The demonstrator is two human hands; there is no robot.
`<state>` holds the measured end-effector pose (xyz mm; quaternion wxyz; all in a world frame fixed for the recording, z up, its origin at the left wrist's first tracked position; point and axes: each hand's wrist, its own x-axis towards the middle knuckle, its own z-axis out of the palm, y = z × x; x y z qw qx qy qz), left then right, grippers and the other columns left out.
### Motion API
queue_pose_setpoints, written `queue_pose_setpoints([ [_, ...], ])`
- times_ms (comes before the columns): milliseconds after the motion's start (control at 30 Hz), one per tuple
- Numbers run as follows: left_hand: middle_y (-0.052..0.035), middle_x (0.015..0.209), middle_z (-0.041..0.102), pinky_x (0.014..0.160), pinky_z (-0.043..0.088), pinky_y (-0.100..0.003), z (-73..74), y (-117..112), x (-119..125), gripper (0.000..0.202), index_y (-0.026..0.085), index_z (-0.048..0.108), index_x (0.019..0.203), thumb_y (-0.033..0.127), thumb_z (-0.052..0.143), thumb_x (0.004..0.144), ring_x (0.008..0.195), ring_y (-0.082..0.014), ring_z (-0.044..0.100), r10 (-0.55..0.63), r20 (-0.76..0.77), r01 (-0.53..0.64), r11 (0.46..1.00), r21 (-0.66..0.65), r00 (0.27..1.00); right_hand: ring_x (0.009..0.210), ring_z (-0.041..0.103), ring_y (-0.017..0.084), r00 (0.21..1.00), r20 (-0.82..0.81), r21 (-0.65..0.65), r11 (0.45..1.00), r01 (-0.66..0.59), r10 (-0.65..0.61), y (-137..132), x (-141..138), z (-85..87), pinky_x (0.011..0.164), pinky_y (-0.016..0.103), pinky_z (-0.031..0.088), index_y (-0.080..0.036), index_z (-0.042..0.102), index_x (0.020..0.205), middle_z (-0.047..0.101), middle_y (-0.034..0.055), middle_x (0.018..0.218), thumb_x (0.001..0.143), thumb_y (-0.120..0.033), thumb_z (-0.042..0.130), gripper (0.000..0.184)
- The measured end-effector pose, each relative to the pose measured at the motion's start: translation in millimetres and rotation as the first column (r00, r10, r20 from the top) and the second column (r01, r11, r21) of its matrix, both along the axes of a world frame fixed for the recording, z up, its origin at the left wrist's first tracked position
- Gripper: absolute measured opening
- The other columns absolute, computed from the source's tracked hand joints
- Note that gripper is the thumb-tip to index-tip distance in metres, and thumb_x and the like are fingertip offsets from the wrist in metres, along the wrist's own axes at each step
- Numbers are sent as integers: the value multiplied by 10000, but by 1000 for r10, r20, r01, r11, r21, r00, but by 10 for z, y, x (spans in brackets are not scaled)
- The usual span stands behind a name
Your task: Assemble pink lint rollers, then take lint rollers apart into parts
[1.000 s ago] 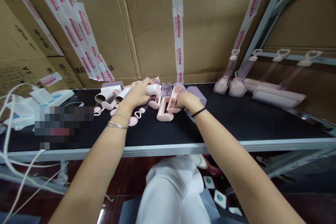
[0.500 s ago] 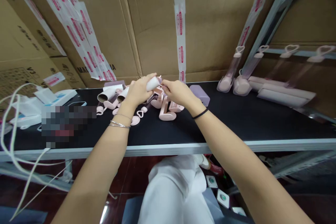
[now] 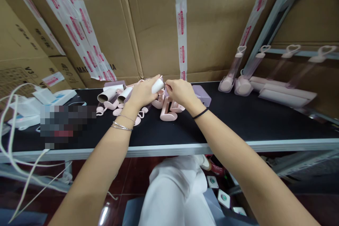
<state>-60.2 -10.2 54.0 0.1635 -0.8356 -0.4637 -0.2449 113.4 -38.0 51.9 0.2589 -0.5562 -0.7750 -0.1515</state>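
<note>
My left hand (image 3: 141, 93) wraps around a white roll (image 3: 158, 85), its end tilted up to the right. Close to that end, my right hand (image 3: 182, 91) is closed in a pinch; a small dark bit shows at its fingertips, too small to name. Below the hands lie pale pink curved plastic parts (image 3: 169, 116) on the black tabletop (image 3: 238, 120). To the left, more white rolls with brown cardboard cores (image 3: 107, 96) rest among pink pieces. A purple plastic case (image 3: 202, 95) sits just right of my right hand.
Clear-and-pink pieces with heart-shaped loops (image 3: 227, 84) stand at the right rear, beside long pale rolls (image 3: 286, 93). White chargers and cables (image 3: 29, 107) occupy the left end. Taped cardboard boxes (image 3: 156, 24) wall off the back, and a metal post (image 3: 272, 21) rises at right.
My left hand and the roll have shifted slightly right, with the roll's end tipped a little more upright. The right hand stays pinched near it, moved slightly right.
</note>
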Motion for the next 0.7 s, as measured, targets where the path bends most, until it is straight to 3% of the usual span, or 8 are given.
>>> queue_pose_setpoints([
  [267, -81, 1287, 640, 979, 444, -419, 7, -49, 60, 687, 253, 408, 1446, 360, 602, 796, 1152, -304, 609, 12, -16, -14, 996, -85, 1000, 872, 669, 248, 999, 18, -26, 998, 50, -49, -1, -4, 9, 648, 298, 386, -193, 657, 1033, 715, 118, 962, 957, -268, 371, 306],
  [367, -95, 1349, 593, 1017, 423, -419, 1, -28, 65, 723, 226, 428, 1431, 383, 647, 759, 1224, -309, 554, 5, 129, 12, 991, -131, 992, 872, 672, 246, 991, -55, -28, 992, 121, -122, 12, 3, 19, 653, 295, 393, -188, 631, 1069, 713, 117, 959, 975, -262, 332, 322],
  [433, -113, 1373, 567, 1033, 415, -406, -12, 12, 73, 753, 190, 424, 1422, 375, 672, 736, 1236, -297, 541, 16, 310, 34, 987, -157, 951, 893, 670, 246, 987, -83, -41, 990, 136, -139, 24, 14, 13, 664, 295, 398, -175, 625, 1068, 710, 124, 984, 979, -253, 320, 327],
  [500, -137, 1324, 591, 996, 446, -389, -35, 80, 80, 703, 145, 456, 1368, 399, 663, 746, 1176, -280, 578, 46, 541, 46, 987, -156, 839, 935, 662, 245, 993, -84, -49, 996, 75, -79, 30, 13, 0, 683, 296, 402, -174, 616, 1105, 705, 125, 1036, 979, -249, 323, 327],
  [567, -153, 1207, 640, 911, 498, -376, -71, 170, 79, 609, 115, 509, 1260, 465, 625, 776, 1070, -268, 626, 100, 741, 44, 984, -172, 664, 964, 654, 241, 998, -60, -63, 998, -29, 25, 27, -10, -15, 706, 297, 403, -186, 609, 1144, 704, 113, 1069, 973, -242, 338, 326],
  [633, -144, 1072, 673, 815, 533, -373, -113, 262, 69, 540, 125, 542, 1151, 539, 569, 806, 968, -260, 657, 173, 847, 57, 971, -232, 503, 972, 649, 235, 992, -23, -87, 988, -124, 123, 18, -46, -23, 728, 296, 400, -206, 616, 1158, 705, 95, 1084, 963, -232, 359, 324],
  [700, -114, 953, 683, 747, 548, -365, -155, 335, 57, 505, 155, 555, 1075, 589, 536, 817, 898, -253, 670, 228, 885, 96, 952, -289, 407, 970, 646, 227, 984, -4, -107, 978, -179, 180, 7, -77, -25, 742, 295, 396, -216, 628, 1161, 705, 84, 1095, 953, -220, 373, 329],
])
